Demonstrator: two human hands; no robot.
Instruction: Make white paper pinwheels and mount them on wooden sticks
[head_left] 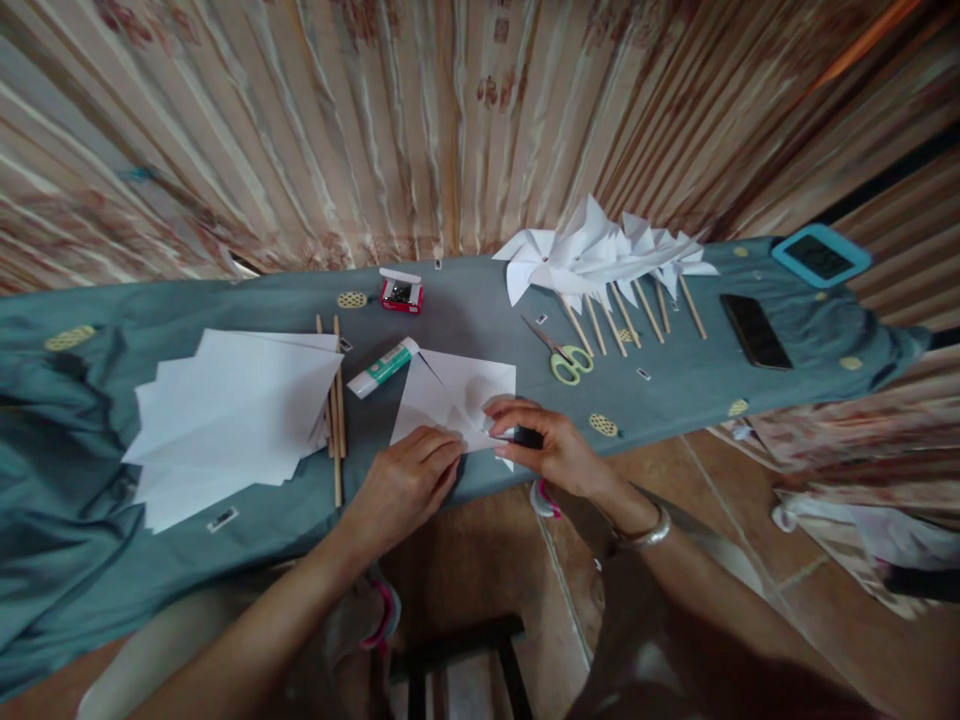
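No wording can be read. Midway across the cloth-covered table (465, 310), the glue stick (384, 368) bears a green label, its print too small to make out. Small black-and-white tags (223, 519) dot the cloth up to its far edge, illegible.

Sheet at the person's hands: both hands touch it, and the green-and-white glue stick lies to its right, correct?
No: the glue stick lies to the sheet's left, as the head view shows. The left hand and right hand do touch it.

The paper (454, 395) is white, the teal cloth (465, 305) pineapple-patterned.
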